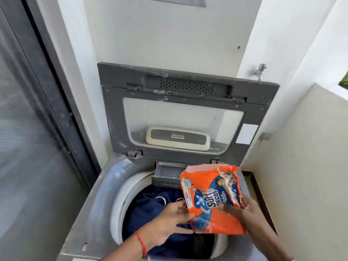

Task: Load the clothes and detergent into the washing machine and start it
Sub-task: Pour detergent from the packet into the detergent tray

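Note:
An orange detergent packet (211, 196) with a torn-open top is held over the right side of the drum of the top-loading washing machine (105, 185). My right hand (243, 208) grips the packet's right edge. My left hand (169, 221) holds its lower left corner. The open end of the packet points toward the pulled-out detergent drawer (165, 171) at the back of the drum opening. Dark blue clothes (148, 210) lie inside the drum. The machine's lid (180, 113) stands upright.
A glass door with a dark frame (37, 110) runs along the left. A low beige wall (301, 166) closes the right side. A tap (260, 71) sticks out of the white wall behind the machine.

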Demonstrator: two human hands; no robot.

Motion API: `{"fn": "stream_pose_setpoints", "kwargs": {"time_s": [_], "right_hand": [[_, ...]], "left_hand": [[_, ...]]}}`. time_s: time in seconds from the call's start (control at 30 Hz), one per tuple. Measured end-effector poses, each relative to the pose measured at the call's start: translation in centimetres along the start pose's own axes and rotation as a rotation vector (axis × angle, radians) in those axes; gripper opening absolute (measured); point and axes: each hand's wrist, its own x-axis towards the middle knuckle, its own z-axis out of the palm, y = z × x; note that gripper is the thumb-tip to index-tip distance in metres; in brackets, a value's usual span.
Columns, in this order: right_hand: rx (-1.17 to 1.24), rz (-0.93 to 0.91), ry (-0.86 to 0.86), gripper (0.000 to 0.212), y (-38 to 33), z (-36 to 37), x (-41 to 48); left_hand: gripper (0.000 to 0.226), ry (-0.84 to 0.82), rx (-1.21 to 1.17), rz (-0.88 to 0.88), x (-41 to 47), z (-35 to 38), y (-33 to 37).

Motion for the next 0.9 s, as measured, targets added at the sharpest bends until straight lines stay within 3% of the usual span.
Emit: {"fn": "stream_pose_setpoints", "kwargs": {"time_s": [0.07,0.17,0.23,0.33,0.47,0.57,0.6,0.73,0.9], "right_hand": [[0.036,-0.006,-0.03,0.076,0.4,-0.2,0.7],[0.226,-0.022,-0.033,0.084,1.4,-0.5,1.4],[0.334,-0.011,-0.007,0.101,2.7,-0.1,1.8],[0.299,0.061,0.067,0.111,5.0,1.4,3.0],[0.258,0.11,0.105,0.088,5.5,3.3,4.7],[0.243,0.078,0.174,0.042,4.9,3.5,6.1],[0.224,0.072,0.194,0.036,4.7,3.4,6.6],[0.1,0.039,0.215,0.021,2.9,3.2,8.3],[-0.077,-0.009,0.219,0.033,2.1,2.3,10.2]], "left_hand": [[0.028,0.053,-0.072,0.029,1.2,-0.3,-0.4],[0.034,0.056,-0.182,0.031,2.9,-0.8,-0.3],[0.029,0.068,-0.223,0.01,3.8,-1.1,-0.2],[0.024,0.064,-0.226,-0.013,5.3,-1.0,0.1],[0.024,0.02,-0.242,-0.039,6.7,-0.4,0.6],[0.026,0.019,-0.306,-0.049,7.6,-0.3,1.1],[0.026,0.02,-0.33,-0.05,7.8,-0.4,1.3],[0.014,0.078,-0.422,-0.055,8.3,-1.2,1.8],[0.014,0.167,-0.514,-0.095,8.2,-3.2,0.8]]}}
